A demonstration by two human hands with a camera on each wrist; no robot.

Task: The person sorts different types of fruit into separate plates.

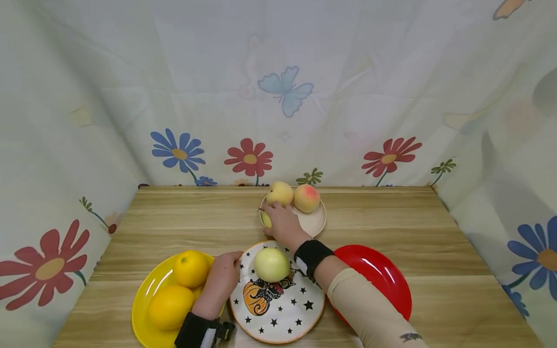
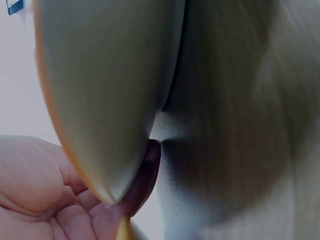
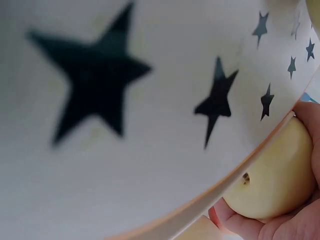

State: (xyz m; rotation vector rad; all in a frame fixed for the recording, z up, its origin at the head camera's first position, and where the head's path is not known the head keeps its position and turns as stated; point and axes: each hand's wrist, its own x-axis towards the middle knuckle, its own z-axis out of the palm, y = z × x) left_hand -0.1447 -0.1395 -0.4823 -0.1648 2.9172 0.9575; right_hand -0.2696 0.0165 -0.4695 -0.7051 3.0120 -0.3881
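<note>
My left hand (image 1: 223,278) holds the left rim of a white plate (image 1: 283,328) printed with black stars and an orange cat-like figure. In the left wrist view, curled fingers (image 2: 107,220) reach under the plate's edge (image 2: 105,100). A pale green round fruit (image 1: 271,265) sits on this plate. My right hand (image 1: 285,224) is over a small beige plate (image 1: 316,223) at the back, gripping a pale yellow pear (image 3: 275,175). In the head view the fingers hide most of that pear. Beside it on the small plate lie another pale yellow fruit (image 1: 280,193) and a peach (image 1: 307,198).
A yellow plate (image 1: 141,309) at the front left bears yellow-orange citrus fruits (image 1: 171,307), partly behind my left wrist. To the right, a red plate (image 1: 376,273) is partly covered by my right forearm. A flowered curtain (image 1: 283,92) encloses the wooden table (image 1: 444,270).
</note>
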